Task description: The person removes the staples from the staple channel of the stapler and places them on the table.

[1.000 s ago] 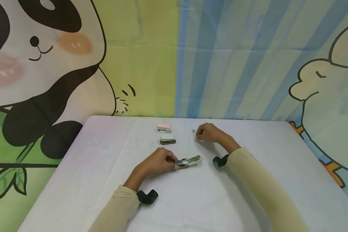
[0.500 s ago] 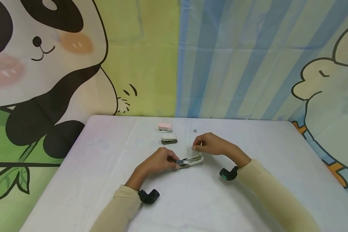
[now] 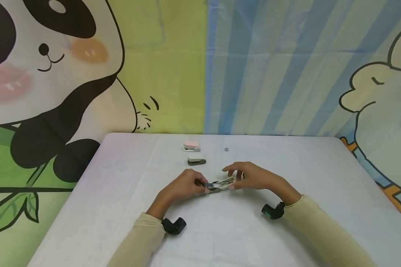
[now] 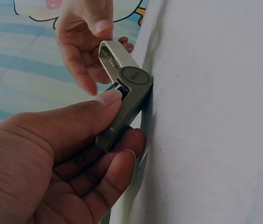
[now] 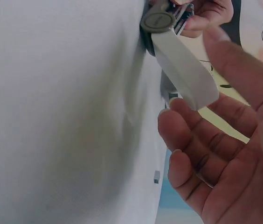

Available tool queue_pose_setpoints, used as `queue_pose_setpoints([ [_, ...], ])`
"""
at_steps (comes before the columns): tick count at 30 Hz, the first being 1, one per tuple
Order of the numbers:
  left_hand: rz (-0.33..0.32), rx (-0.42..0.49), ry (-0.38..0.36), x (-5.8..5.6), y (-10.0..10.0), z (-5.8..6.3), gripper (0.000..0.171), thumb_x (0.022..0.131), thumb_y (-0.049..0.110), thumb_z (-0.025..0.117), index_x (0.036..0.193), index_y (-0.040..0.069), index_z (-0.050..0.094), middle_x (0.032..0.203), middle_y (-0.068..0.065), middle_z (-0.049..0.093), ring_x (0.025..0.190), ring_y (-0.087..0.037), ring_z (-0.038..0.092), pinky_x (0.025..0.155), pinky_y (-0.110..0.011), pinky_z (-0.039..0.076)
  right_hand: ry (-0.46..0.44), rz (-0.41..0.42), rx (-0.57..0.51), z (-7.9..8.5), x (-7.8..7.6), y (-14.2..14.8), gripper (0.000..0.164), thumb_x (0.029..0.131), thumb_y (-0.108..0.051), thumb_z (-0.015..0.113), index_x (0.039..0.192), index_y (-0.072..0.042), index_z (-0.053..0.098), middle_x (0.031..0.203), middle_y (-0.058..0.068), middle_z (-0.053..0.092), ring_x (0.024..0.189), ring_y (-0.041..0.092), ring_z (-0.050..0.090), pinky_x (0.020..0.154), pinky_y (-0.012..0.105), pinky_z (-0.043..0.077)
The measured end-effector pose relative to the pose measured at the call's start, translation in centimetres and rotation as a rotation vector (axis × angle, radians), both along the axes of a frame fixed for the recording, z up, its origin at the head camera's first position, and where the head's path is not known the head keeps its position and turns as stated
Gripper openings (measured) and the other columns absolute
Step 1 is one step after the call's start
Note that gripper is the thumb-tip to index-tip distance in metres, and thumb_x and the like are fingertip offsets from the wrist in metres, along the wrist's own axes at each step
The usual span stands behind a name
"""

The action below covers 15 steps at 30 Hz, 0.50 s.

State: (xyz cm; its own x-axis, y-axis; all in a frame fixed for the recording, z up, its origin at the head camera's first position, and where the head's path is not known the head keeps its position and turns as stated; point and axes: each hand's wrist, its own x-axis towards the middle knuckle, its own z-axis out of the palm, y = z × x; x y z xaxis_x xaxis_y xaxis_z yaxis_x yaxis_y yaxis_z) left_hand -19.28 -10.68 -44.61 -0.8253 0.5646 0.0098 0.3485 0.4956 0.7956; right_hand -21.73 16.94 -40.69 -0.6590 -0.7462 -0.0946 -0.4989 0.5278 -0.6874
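Observation:
My left hand [image 3: 186,185] pinches the dark grey base of a stapler [image 3: 215,190] between thumb and fingers, low over the white table. The stapler is swung wide open, its white top cover [image 5: 185,67] pointing right. Around the end of that cover, my right hand [image 3: 255,177] has its thumb and fingers spread apart. In the right wrist view the right thumb [image 5: 236,65] and fingers stand on either side of the cover; firm contact cannot be made out. The left thumb [image 4: 87,112] lies along the stapler's inner metal part in the left wrist view.
Behind the hands stand a pink stapler [image 3: 191,146] and a white-and-grey stapler [image 3: 196,160]. A small grey block [image 3: 226,149], perhaps staples, lies to their right. The white table [image 3: 137,148] ends at a cartoon-printed cloth [image 3: 173,74].
My right hand has come from beside the small grey block toward me, to the stapler's white cover, its fingers spreading. My left hand keeps its hold on the stapler in nearly the same place.

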Motion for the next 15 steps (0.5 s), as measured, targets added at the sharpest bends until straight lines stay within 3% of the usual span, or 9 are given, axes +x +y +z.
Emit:
queue_pose_setpoints([
  [5, 0.013, -0.006, -0.011, 0.0, 0.2, 0.0, 0.016, 0.082, 0.014, 0.079, 0.096, 0.007, 0.075, 0.081, 0.008, 0.068, 0.073, -0.007, 0.061, 0.066, -0.026, 0.05, 0.076, 0.017, 0.029, -0.6, 0.1, -0.2, 0.026, 0.089, -0.016, 0.073, 0.114, -0.007, 0.071, 0.097, -0.003, 0.063, 0.073, 0.012, 0.057, 0.062, 0.027, 0.049],
  [9, -0.008, 0.015, -0.022, 0.0, 0.6, 0.0, 0.017, 0.082, 0.014, 0.079, 0.096, 0.006, 0.075, 0.081, 0.007, 0.069, 0.072, -0.007, 0.061, 0.065, -0.025, 0.05, 0.102, 0.033, 0.038, -0.6, 0.0, 0.1, 0.019, 0.088, -0.011, 0.072, 0.107, -0.008, 0.073, 0.089, -0.008, 0.06, 0.07, 0.01, 0.054, 0.061, 0.026, 0.048],
  [15, -0.071, 0.043, -0.141, 0.1, 1.2, 0.2, 0.013, 0.083, 0.016, 0.079, 0.094, 0.01, 0.076, 0.077, 0.007, 0.07, 0.066, -0.009, 0.06, 0.059, -0.026, 0.048, -0.017, 0.1, 0.086, 0.6, -0.3, 1.0, 0.018, 0.09, -0.013, 0.07, 0.107, -0.007, 0.072, 0.086, -0.009, 0.061, 0.069, 0.011, 0.055, 0.061, 0.026, 0.047],
])
